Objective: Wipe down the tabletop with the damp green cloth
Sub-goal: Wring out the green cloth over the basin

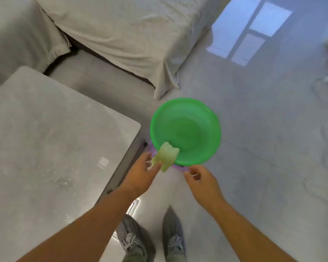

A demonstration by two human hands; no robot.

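Green cloth [166, 156] pinched by left hand [140, 176] fingers, right hand [203, 183] fingers loosely curled

1. The tabletop [45, 129], frame left, offers a broad open surface; a water puddle [62, 181] lies on its lower middle.
2. The green basin [216, 120] blocks the centre, just beside the tabletop's corner.
3. Open floor [273, 148] fills the right.

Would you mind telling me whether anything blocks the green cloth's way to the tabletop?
Nothing visible does: the left hand holds the green cloth over the edge of the basin, right beside the tabletop.
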